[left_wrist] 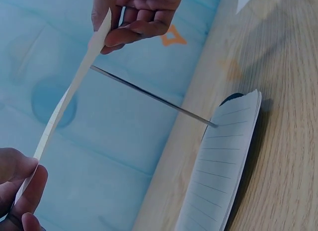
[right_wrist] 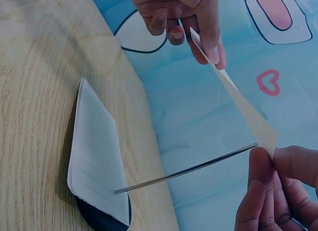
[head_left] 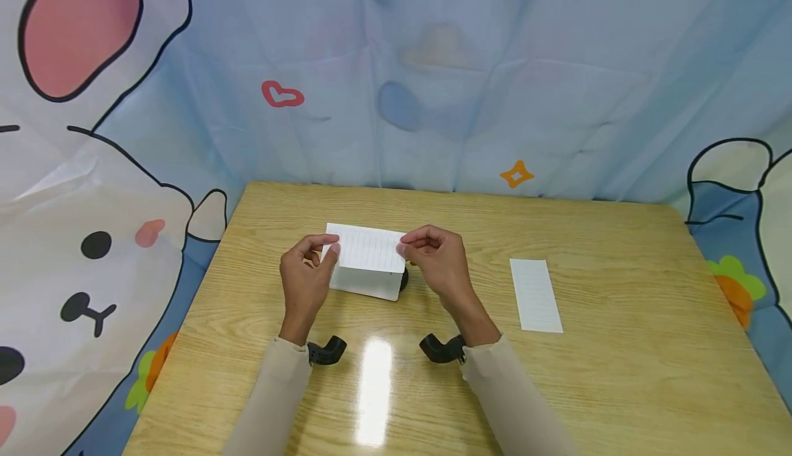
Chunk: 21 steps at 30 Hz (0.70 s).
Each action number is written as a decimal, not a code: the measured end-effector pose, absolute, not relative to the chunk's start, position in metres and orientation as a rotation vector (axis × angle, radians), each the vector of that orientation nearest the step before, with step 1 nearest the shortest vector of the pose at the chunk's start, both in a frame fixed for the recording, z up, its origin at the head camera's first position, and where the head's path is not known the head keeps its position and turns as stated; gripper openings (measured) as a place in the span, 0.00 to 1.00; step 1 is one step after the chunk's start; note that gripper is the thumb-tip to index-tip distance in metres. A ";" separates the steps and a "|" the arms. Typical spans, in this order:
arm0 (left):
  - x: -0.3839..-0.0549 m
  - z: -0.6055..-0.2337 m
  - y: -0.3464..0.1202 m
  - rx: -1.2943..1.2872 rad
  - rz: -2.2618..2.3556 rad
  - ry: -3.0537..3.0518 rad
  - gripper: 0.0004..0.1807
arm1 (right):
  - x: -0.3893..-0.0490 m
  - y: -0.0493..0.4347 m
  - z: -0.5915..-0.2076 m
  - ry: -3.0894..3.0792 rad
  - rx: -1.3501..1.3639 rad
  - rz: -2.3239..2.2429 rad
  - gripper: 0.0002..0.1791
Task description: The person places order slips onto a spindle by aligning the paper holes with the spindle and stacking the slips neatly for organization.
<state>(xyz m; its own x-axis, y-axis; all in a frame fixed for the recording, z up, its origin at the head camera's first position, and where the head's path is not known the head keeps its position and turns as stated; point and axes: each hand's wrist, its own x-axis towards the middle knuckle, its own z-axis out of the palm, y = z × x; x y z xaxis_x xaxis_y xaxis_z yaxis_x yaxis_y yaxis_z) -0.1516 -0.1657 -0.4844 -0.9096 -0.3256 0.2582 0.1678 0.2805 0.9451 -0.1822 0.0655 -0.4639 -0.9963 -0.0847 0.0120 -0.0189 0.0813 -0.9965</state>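
Observation:
A white lined sheet of paper (head_left: pixel 364 248) is held up between both hands. My left hand (head_left: pixel 306 274) pinches its left end between thumb and fingers; my right hand (head_left: pixel 441 263) pinches the right end the same way. Under it stands a paper spike, whose thin metal rod (left_wrist: pixel 154 97) rises from a small stack of lined paper (left_wrist: pixel 218 156). The rod passes through that stack near one end, and its black base (right_wrist: pixel 94 216) shows beneath. In both wrist views the rod's upper end meets the held sheet's outline; its tip is hidden there.
Another lined sheet (head_left: pixel 535 295) lies flat on the wooden table (head_left: pixel 619 360), right of the right hand. A blue cartoon-printed curtain (head_left: pixel 458 98) hangs behind the table and at both sides. Black wrist cameras (head_left: pixel 328 351) sit below the hands.

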 end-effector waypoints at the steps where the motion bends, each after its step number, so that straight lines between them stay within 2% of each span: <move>1: -0.152 -0.485 -0.166 0.142 -1.661 -2.156 0.05 | -0.182 0.065 -0.464 2.271 -0.108 -2.097 0.09; 21: -0.160 -0.484 -0.168 0.157 -1.641 -2.174 0.05 | -0.186 0.061 -0.463 2.209 -0.019 -2.143 0.08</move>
